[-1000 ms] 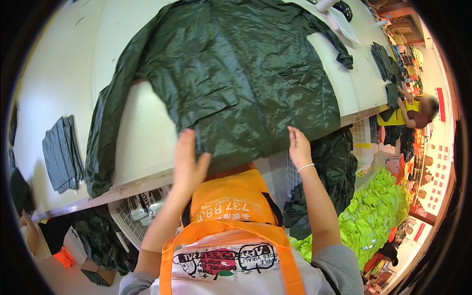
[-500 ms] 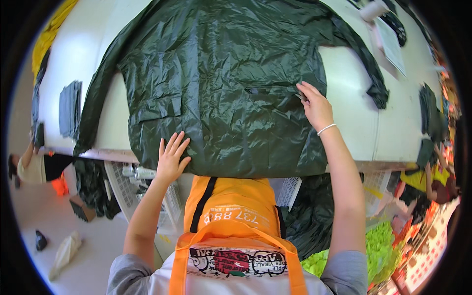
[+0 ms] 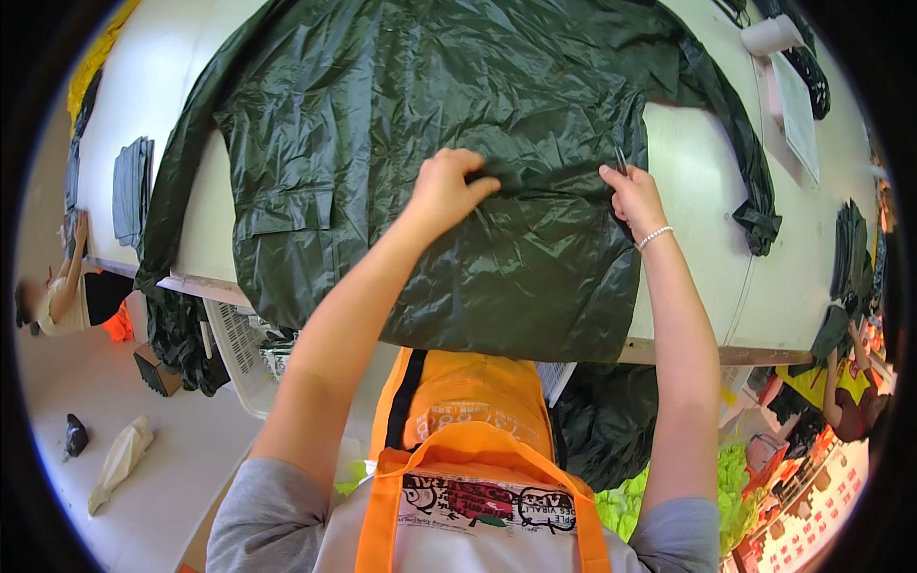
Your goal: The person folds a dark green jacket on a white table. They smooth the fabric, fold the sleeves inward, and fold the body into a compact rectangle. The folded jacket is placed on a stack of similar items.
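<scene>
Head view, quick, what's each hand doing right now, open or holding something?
Left hand: half-curled over the dark green jacket; any grip on it cannot be told.
Right hand: closed on a slim dark tool.

Dark green jacket: top end cut off by upper edge. Left hand: most fingers tucked behind the back of the hand, can't tell if they pinch cloth. Right hand covers most of a slim dark tool; kind unclear. White basket partly behind left forearm, contents too small to tell. Lime-green heap partly behind right arm. Yellow cloth cropped by dark rim. Right-hand co-worker small, partly lost at rim.
</scene>
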